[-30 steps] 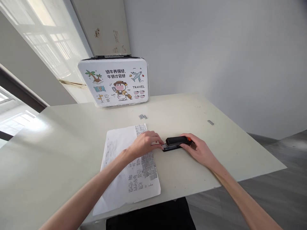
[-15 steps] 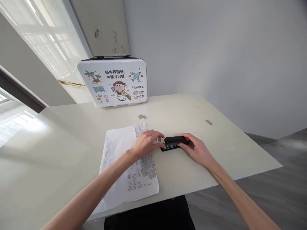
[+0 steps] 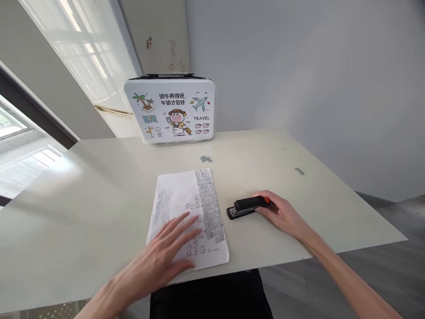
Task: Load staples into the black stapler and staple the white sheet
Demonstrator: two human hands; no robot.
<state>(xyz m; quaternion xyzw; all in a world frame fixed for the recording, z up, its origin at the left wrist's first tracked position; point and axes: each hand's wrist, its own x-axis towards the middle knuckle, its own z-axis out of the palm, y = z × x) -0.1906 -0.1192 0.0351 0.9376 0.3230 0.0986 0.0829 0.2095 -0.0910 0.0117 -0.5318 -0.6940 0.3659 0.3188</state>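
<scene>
A black stapler (image 3: 247, 205) with an orange-red patch at its rear end lies on the table, its nose pointing left toward the paper. My right hand (image 3: 280, 213) grips its rear end, thumb in front and fingers behind. Over the lower left of a white sheet of paper (image 3: 177, 188) is my left hand (image 3: 166, 250), fingers spread and holding nothing; whether it touches the sheet I cannot tell. Along the sheet's right side runs a dense band of staples (image 3: 210, 204), with printed text beside it.
Small strips of staples (image 3: 206, 159) lie beyond the paper, and another staple strip (image 3: 299, 171) is at the right. A white case with cartoon prints (image 3: 175, 110) stands at the back of the pale table (image 3: 99, 199). Grey wall rises behind.
My left hand has left the stapler's nose and moved left and nearer over the paper, its fingers now spread. My right hand stays on the stapler. The view has shifted slightly left.
</scene>
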